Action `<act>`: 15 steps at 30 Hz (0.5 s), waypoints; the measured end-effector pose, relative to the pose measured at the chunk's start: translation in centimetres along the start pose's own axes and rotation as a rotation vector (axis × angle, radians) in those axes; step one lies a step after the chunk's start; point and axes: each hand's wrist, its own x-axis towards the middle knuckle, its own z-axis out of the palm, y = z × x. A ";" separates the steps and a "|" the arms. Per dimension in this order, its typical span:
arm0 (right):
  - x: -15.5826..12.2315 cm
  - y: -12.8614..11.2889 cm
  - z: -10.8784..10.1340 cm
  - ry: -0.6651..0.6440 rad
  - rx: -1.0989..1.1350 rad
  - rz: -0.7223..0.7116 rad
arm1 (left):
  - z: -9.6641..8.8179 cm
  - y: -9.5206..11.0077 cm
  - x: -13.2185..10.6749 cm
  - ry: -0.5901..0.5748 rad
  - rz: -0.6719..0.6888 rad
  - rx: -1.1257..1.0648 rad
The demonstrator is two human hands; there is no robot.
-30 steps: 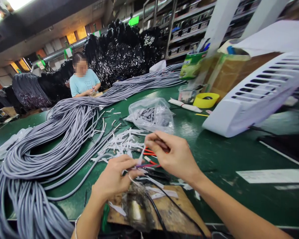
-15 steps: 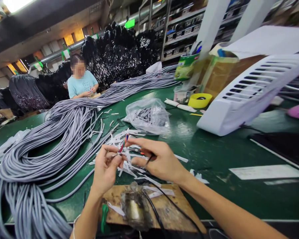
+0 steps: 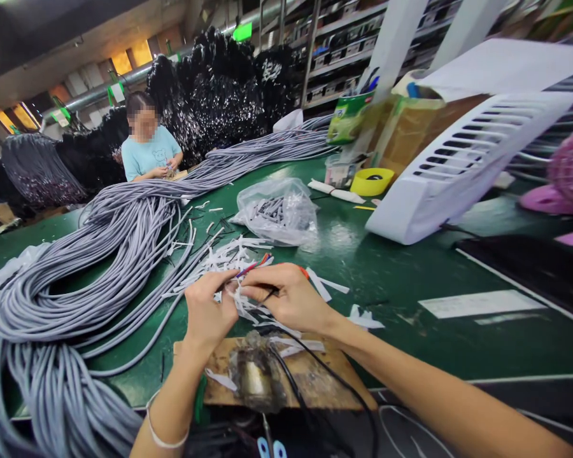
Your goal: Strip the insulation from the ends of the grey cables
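Over the bench my left hand [image 3: 210, 308] is closed, pinching a small bundle of thin coloured wires [image 3: 255, 264], red, blue and orange among them. Close beside it, my right hand [image 3: 291, 296] has its thumb and fingertips pinched at the same wires. A thin dark piece [image 3: 270, 294] sticks out between the right fingers; what it belongs to I cannot make out. White strips [image 3: 239, 251] lie scattered behind the hands. Below them is a wooden board [image 3: 315, 381] with a worn metal cylinder [image 3: 256, 380] and black cables on it.
A big coil of grey cables [image 3: 42, 286] fills the left side. Behind my hands sits a clear bag of small grey parts [image 3: 279, 213]. To the right are a white slotted casing [image 3: 439, 178], yellow tape [image 3: 372, 182] and a paper strip [image 3: 480, 304]. A co-worker [image 3: 150, 152] sits across.
My hands have drawn together, and the right fingers have come down from the wire tips to the left fingertips. The wires now lean right. The camera view has shifted slightly.
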 end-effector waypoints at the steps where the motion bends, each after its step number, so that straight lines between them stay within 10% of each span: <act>1: 0.1 -0.3 0.3 -0.002 0.029 0.018 | 0.0 -0.1 0.1 0.008 -0.014 -0.008; 7: -0.2 -1.0 0.8 -0.096 0.134 0.251 | -0.6 -1.1 0.9 0.005 -0.342 -0.284; 15: -6.6 4.0 -2.5 0.012 -0.475 0.467 | -0.2 -1.5 0.9 -0.022 -0.451 -0.683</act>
